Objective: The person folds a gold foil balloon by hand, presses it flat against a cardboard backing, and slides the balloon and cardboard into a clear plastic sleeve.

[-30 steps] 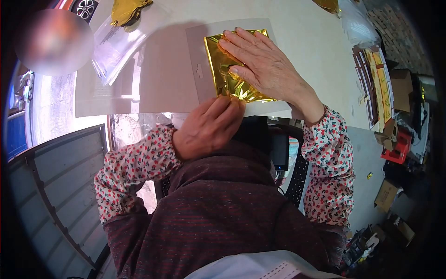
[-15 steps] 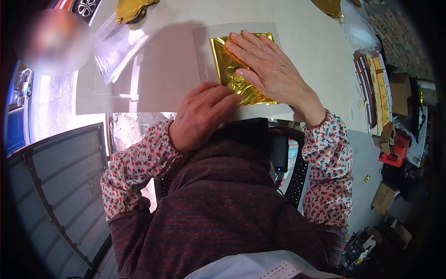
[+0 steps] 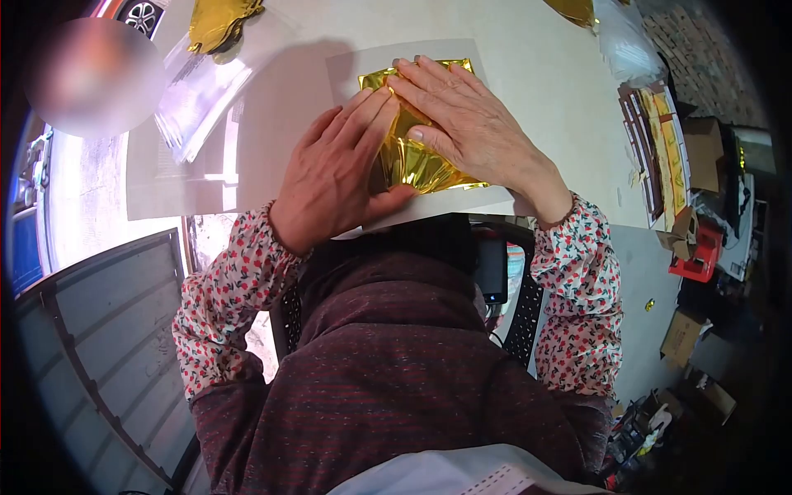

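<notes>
A folded sheet of shiny gold foil [image 3: 418, 172] lies near the front edge of the table, on a clear plastic bag [image 3: 342, 70] whose far left corner shows past it. My right hand [image 3: 487, 128] rests flat on the foil's right part, fingers stretched out and pointing away from me. On the left side lies my left hand [image 3: 330, 177], palm down with its fingers extended over the foil's left edge and its thumb near the close edge. The fingertips of both hands are close together. Much of the foil is hidden under them.
The pale table [image 3: 569, 107] carries more gold foil [image 3: 216, 26] at its far left, beside a stack of clear plastic bags [image 3: 194, 107]. At the far right are another gold foil piece [image 3: 573, 10], a white plastic bag [image 3: 627, 49] and a printed carton [image 3: 656, 153].
My left hand has gone from curled fingers at the foil's near left corner to lying flat over its left edge, further away from me. My right hand stays on the foil.
</notes>
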Tool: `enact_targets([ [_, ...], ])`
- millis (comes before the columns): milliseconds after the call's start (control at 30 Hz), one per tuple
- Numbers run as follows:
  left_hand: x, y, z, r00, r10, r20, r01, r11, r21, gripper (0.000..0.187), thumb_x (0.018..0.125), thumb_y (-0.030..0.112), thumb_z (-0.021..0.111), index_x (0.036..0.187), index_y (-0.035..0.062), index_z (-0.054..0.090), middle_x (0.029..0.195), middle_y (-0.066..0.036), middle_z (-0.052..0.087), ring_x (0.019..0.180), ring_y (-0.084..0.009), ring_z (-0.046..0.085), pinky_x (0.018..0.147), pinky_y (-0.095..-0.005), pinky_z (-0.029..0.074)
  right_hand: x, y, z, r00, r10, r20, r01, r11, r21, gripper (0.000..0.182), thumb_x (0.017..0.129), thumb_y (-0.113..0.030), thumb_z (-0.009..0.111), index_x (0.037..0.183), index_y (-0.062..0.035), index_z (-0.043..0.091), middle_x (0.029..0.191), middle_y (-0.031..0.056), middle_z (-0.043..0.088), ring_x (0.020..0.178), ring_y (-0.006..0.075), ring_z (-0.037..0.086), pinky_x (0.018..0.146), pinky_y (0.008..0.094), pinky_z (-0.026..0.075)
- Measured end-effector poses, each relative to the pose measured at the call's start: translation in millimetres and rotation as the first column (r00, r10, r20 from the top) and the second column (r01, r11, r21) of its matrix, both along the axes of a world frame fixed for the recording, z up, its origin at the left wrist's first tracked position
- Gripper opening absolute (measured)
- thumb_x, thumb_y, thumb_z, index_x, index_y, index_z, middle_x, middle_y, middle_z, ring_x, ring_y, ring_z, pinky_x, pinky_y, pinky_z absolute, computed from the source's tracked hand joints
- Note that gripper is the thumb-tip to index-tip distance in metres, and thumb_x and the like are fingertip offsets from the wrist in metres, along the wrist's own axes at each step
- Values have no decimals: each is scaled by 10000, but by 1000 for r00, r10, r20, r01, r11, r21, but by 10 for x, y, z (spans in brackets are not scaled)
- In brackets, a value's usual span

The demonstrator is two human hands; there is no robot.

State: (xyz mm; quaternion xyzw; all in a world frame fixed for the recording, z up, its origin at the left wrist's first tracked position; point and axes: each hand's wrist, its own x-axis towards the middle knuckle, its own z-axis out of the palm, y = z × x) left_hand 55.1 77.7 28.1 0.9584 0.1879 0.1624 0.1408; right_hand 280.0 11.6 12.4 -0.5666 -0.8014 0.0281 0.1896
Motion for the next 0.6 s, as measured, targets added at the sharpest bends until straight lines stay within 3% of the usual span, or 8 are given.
enact_targets([
  [67,-13,7,4,1000,2,-18,-1,1000,27,841,796,455,756,1463,59,429,1500,-143,435,1386,-313,433,1117,-477,346,-2,-2,23,999,-1,-34,2,1000,20,526,1030,-378,488,1472,-94,466,1547,136,417,1450,292,356,1202,434,264],
  [167,-47,14,-22,1000,-5,-8,5,999,45,856,798,472,747,1472,55,424,1512,-140,427,1392,-324,423,1116,-479,344,97,-33,209,775,-37,-631,24,999,-29,488,1024,-308,511,1448,-67,492,1513,161,456,1417,322,405,1179,441,307],
  [267,-62,17,-29,1000,-1,6,1,998,65,855,796,480,746,1453,34,430,1509,-155,420,1398,-340,410,1110,-480,348,53,-272,381,922,-127,-365,177,978,106,489,990,-243,562,1427,-31,509,1486,173,486,1402,340,428,1170,454,322],
  [300,-58,17,-32,1000,1,8,-1,998,59,856,792,486,747,1441,25,431,1498,-163,422,1402,-349,401,1106,-481,352,-27,-388,298,958,-28,-284,71,987,143,522,949,-216,616,1421,-16,513,1486,175,484,1403,346,426,1179,476,308],
  [367,-34,15,-39,1000,9,20,-10,999,54,852,788,487,750,1423,11,438,1483,-176,429,1410,-353,390,1100,-478,357,-447,-716,357,995,-50,-85,46,998,-42,713,868,-320,705,1438,33,462,1510,209,437,1431,348,388,1195,492,275],
  [433,-27,4,-41,999,31,29,-32,998,48,841,788,477,753,1410,0,451,1472,-189,439,1416,-347,386,1100,-468,360,-673,-909,227,983,-106,-151,77,979,-186,848,823,-423,728,1464,37,417,1520,211,413,1450,334,356,1201,487,258],
  [500,-27,-10,31,999,40,20,-41,999,23,834,787,469,758,1402,-8,458,1467,-194,448,1417,-342,389,1095,-455,369,-665,-952,188,990,-141,20,142,967,-213,896,795,-479,732,1464,29,421,1525,206,408,1455,333,347,1197,484,261],
  [600,-25,-13,71,999,41,-3,-41,999,6,839,787,472,757,1402,-11,456,1468,-196,448,1416,-340,392,1091,-456,373,-640,-994,159,987,-159,25,161,967,-200,934,776,-510,729,1479,16,410,1547,205,383,1465,331,332,1200,484,252],
])
